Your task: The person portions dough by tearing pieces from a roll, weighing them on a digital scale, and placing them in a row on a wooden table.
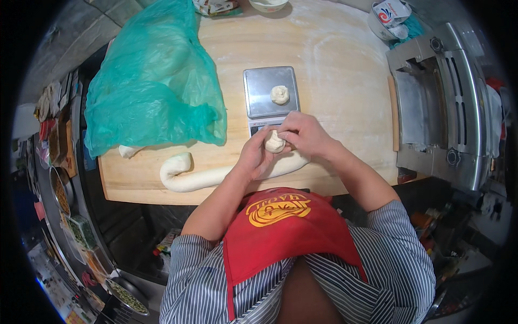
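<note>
Between my two hands is a small ball of dough (274, 142). My left hand (255, 154) cups it from the left and below, while the fingers of my right hand (303, 133) pinch its upper right side. Just beyond them stands a digital kitchen scale (259, 81) with a steel plate, its display partly hidden by my hands. A second dough ball (279, 95) rests on that plate. A long rope of dough (202, 179), curled over at its left end, lies on the wooden board (344, 89) beneath my forearm and hands.
A green plastic bag (153, 89) covers the board's left side, with a piece of dough (129, 151) showing under its edge. A steel machine (441, 113) stands at the right, beside a wooden strip (393, 113). Far back are a bowl (268, 5) and a white tub (378, 26).
</note>
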Demonstrator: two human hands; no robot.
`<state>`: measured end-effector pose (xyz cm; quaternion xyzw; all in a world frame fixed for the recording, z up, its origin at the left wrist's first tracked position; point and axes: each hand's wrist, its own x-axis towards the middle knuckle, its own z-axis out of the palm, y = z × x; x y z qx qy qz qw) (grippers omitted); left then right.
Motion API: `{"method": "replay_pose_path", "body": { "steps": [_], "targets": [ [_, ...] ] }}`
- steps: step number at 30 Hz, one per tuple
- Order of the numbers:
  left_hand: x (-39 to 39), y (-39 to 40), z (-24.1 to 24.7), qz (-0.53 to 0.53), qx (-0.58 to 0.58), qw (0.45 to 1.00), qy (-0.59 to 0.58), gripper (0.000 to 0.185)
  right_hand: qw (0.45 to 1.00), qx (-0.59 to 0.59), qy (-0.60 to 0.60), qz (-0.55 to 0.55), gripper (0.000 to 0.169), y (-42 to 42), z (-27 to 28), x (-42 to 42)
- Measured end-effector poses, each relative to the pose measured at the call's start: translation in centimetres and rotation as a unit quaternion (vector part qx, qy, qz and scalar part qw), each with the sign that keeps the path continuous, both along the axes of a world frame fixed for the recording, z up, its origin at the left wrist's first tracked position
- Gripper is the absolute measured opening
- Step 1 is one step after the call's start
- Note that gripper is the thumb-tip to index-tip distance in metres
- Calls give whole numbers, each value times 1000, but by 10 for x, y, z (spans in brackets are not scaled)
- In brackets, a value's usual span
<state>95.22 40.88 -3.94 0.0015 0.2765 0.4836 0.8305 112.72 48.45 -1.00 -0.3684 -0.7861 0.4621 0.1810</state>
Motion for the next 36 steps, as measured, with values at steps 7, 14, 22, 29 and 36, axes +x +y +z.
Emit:
{"method": "replay_pose_path", "body": {
  "steps": [7,14,22,29,36],
  "targets": [
    [-3,-15,-12,-11,50,994,93,29,970,-196,54,-134,17,-25,-5,36],
    [-6,-36,-17,-37,5,995,87,30,986,-15,-164,-27,17,-55,-38,61],
    [-4,-45,-18,-56,6,994,98,26,973,34,-228,7,15,-58,-43,54],
    [-6,-49,-27,-54,11,994,99,27,918,-315,114,-213,9,-58,-12,102],
    [-7,-41,-20,-50,-6,994,98,25,954,-197,-152,-168,20,-125,-17,183]
  ]
}}
